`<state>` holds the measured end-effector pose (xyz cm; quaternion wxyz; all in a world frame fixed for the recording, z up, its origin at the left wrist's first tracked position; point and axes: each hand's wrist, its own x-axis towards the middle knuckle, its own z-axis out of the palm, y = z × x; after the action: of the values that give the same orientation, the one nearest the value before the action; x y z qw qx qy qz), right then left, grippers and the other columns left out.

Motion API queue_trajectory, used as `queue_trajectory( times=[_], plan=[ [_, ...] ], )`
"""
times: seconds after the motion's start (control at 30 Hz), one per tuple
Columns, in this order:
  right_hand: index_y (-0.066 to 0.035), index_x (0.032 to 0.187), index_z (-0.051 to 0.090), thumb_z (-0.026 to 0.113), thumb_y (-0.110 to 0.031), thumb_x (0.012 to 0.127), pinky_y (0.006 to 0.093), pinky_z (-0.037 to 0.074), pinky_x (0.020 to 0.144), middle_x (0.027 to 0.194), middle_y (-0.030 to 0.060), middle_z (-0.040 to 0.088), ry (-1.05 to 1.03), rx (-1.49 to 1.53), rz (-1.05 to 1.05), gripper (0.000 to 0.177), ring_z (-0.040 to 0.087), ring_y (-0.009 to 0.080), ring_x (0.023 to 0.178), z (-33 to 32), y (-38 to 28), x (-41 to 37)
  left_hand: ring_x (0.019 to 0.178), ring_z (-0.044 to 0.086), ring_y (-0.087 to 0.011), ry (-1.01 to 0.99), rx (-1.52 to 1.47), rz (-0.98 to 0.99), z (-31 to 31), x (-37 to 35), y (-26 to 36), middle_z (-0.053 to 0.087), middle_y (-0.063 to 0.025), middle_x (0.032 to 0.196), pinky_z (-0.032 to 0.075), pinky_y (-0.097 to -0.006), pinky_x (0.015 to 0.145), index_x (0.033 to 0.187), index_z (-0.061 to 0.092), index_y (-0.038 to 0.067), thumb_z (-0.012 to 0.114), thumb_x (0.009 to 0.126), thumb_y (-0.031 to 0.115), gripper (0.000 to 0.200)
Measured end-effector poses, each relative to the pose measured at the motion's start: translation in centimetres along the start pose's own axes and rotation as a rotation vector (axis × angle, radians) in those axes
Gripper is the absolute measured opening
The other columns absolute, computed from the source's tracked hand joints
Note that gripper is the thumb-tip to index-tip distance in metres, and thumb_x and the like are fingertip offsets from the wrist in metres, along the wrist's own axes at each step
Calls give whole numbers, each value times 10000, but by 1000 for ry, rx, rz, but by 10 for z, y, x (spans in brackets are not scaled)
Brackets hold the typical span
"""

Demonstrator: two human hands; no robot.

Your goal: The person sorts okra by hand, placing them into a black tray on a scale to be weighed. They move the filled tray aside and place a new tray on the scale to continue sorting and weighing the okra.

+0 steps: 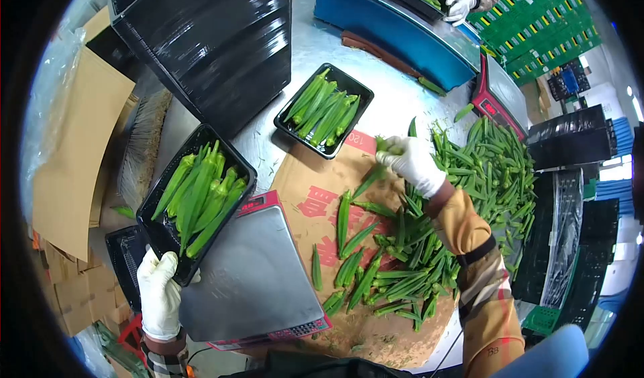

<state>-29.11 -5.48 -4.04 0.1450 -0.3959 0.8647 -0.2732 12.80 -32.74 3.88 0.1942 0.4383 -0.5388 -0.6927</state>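
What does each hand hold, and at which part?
The left hand grips the black tray of okra by its near corner. The right hand pinches one okra pod near its upper end.

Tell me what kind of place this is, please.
Probably a vegetable packing station: a pile of loose okra, a weighing scale by the okra-filled tray in the left hand, and stacked empty black trays. The right hand grips an okra pod.

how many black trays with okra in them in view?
3: near tray at the scale, held by the left hand; middle tray on the steel table; far tray by a co-worker's gloved hand. The tray stacks may hide more.
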Motion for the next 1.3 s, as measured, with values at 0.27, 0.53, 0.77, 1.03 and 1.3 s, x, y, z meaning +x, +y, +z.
queue_trajectory(
  times=[0.27,0.53,0.77,1.03,1.3],
  plan=[
    [-51,934,668,731,-241,954,203,324,423,739,21,634,-65,794,358,201,508,61,520,-49,-21,-2,708,684,-165,5,-9,-1,0,-2,-4,699,-109,949,590,-301,608,1093,602,3,612,977,176,208],
    [-69,906,649,729,-218,927,221,402,450,658,2,612,-284,683,652,170,541,77,503,-101,-10,-114,715,669,-145,21,29,24,-7,-1,-10,699,-98,965,572,-289,620,1091,599,14,590,987,191,205],
    [-130,985,775,745,-464,903,269,514,620,778,4,713,-1290,530,937,345,648,109,681,-78,14,-449,805,680,-136,-74,-5,-18,-9,-1,-13,679,-62,1014,576,-292,661,1191,598,6,551,1018,130,218],
    [-28,1073,761,732,-258,946,287,554,621,844,41,746,-486,225,591,264,688,122,700,-103,-26,-292,674,625,-131,-45,32,36,8,-10,-7,668,-67,900,532,-278,610,1086,596,24,571,1003,201,198],
    [-30,935,742,771,-289,830,417,549,756,869,195,723,92,-247,390,281,710,354,824,-36,69,-21,689,670,-161,45,-11,0,9,-13,1,704,-108,971,567,-294,597,1139,603,-6,581,984,179,242]
  ],
)
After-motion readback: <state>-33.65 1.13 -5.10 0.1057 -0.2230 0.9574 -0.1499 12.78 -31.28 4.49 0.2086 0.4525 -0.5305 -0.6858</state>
